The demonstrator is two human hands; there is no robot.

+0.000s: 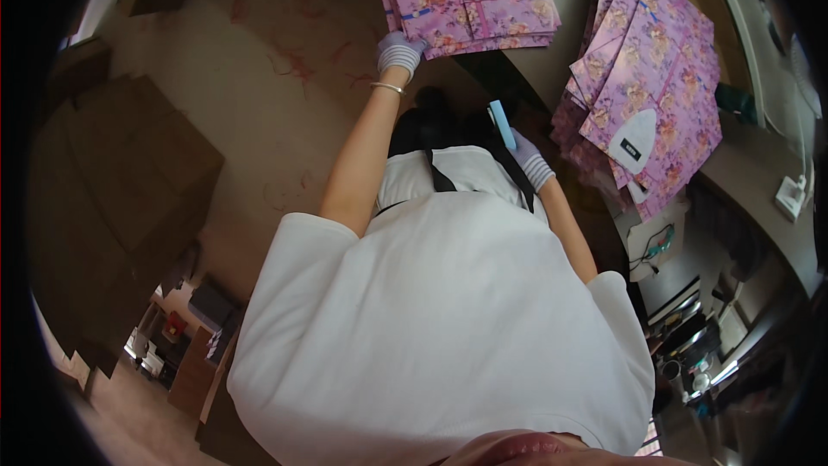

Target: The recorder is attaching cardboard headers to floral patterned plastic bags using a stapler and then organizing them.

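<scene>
A stack of flat pink flowered pieces point(470, 0), printed with a ribbon-and-bow design, lies at the top middle. At its near left corner is my left hand point(401, 49), in a lavender glove with a white-striped cuff. Those fingers are closed on the corner, partly hidden by it. My right hand point(528, 158), gloved the same way, is low by my apron, wrapped round a slim light-blue bar-shaped tool point(501, 125). The tool points up and away from me; its exact kind does not show.
To the right, a fanned pile of the same flowered pieces point(681, 95) rests on a grey table point(759, 207), with a white rounded piece point(636, 140) on top. A white plug block point(790, 197) sits near the table edge. Large brown cardboard boxes point(138, 164) stand left; red scraps point(293, 60) litter the floor.
</scene>
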